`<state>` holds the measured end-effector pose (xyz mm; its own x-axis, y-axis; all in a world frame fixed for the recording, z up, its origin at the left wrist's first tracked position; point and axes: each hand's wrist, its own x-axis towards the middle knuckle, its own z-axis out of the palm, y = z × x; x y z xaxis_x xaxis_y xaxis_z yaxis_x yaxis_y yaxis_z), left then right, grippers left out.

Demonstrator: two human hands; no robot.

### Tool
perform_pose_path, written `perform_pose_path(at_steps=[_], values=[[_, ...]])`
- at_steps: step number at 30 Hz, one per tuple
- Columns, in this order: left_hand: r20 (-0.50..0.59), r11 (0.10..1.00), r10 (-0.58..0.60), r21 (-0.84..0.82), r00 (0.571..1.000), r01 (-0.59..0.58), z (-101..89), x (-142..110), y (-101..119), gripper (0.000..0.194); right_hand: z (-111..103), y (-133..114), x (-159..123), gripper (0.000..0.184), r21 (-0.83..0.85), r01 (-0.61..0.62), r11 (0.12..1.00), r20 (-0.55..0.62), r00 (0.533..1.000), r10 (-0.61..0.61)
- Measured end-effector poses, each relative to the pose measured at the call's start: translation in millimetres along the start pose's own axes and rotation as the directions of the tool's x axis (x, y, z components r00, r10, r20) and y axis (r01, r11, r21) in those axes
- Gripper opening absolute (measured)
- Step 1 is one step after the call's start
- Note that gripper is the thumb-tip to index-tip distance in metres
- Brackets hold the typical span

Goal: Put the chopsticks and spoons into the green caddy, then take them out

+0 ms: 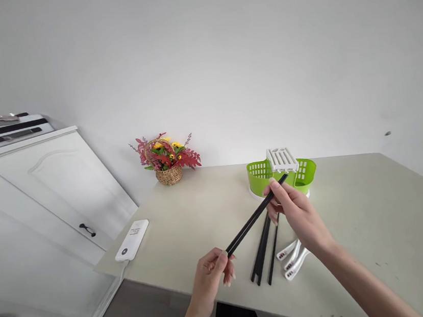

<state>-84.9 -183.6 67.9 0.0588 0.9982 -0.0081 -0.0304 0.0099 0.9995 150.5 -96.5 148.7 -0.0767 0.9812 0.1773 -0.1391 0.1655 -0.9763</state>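
A pair of black chopsticks [250,222] is held slantwise above the table, side by side. My left hand [212,274] pinches their lower end, and my right hand [293,210] grips them near the upper end. Beneath them, several more black chopsticks [263,250] lie on the table. To their right are white spoons [293,261] with printed marks on the handles, partly hidden by my right hand. Behind that hand stands a green utensil holder [258,177] with perforated sides and a white slotted rack [282,160] at its middle.
A wicker basket of artificial flowers [169,175] stands at the table's back left. Near the left edge lies a white power strip [132,240], its cable [106,305] hanging down. White cabinets [49,214] flank the table [358,222] on the left, with a wall behind.
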Motion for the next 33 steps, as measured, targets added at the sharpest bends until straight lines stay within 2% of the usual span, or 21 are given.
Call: perform_pose_path(at_steps=[6,10,17,21,27,33], values=[[0.078,0.995,-0.094,0.047,0.992,0.091,-1.8,2.0,1.2,0.054,-6.0,0.8,-3.1,0.048,-0.092,0.065,0.994,0.007,0.998,-0.065],[0.116,0.991,-0.13,0.007,0.985,0.13,-1.6,2.7,-1.6,0.055,-8.7,0.4,-4.8,0.048,-0.094,0.079,0.992,0.029,0.997,-0.076],[0.062,0.957,-0.207,-0.196,0.976,0.216,-1.3,4.5,-6.1,0.047,-10.9,0.3,-5.1,0.045,-0.043,0.099,0.994,0.055,0.994,-0.097],[0.055,0.942,-0.243,-0.223,0.968,0.249,-1.2,5.3,-3.8,0.045,-12.6,1.7,-5.0,0.046,-0.044,0.105,0.994,0.065,0.993,-0.102],[0.049,0.952,-0.242,-0.182,0.969,0.247,1.5,6.1,-4.6,0.044,-15.7,-4.6,-6.6,0.045,-0.084,0.117,0.99,0.057,0.992,-0.112],[-0.03,0.983,-0.162,-0.093,0.986,0.158,5.9,12.3,-5.3,0.044,-25.7,-12.6,-4.6,0.044,-0.174,0.098,0.98,0.011,0.995,-0.097]])
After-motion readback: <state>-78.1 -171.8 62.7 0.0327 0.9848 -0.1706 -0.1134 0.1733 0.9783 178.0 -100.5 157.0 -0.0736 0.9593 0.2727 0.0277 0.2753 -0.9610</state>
